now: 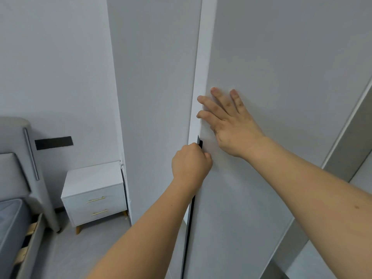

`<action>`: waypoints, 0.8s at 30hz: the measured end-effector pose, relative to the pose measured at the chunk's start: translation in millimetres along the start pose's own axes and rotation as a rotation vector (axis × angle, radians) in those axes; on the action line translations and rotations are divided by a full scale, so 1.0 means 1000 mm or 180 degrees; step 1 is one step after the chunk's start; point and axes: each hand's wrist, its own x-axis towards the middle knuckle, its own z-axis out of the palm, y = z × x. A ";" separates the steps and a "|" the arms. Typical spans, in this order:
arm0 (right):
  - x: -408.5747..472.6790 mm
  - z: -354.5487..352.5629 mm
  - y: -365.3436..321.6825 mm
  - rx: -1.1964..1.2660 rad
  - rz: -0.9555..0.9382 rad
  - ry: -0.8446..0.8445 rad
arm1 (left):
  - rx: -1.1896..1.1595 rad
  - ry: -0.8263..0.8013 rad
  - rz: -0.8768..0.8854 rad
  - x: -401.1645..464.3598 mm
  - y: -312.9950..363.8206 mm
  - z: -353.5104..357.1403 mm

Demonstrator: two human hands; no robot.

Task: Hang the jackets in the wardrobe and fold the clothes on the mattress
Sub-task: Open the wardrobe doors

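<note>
Grey-white wardrobe door fills the frame from 12 to 4 o'clock, with a black handle strip running down its left edge. Left hand is curled in a closed grip on that strip; right hand lies flat against the panel at 1 o'clock of it, fingers straight. No jackets visible. Mattress shows at 8 o'clock, nightstand between it and the wardrobe. Risk: a narrow strip gives little purchase, so the fingers could slip off; the flat palm may oppose the pull.
</note>
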 end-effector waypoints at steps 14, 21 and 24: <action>-0.081 -0.077 0.003 0.0036 -0.0460 0.0799 | -0.0697 -0.0331 -0.0255 -0.110 0.032 -0.037; -0.097 -0.098 -0.004 -0.0100 -0.0373 0.0856 | -0.0777 -0.0589 -0.0186 -0.125 0.034 -0.044; -0.085 -0.109 -0.016 -0.0208 -0.0217 0.0843 | -0.0807 -0.0726 -0.0121 -0.118 0.024 -0.047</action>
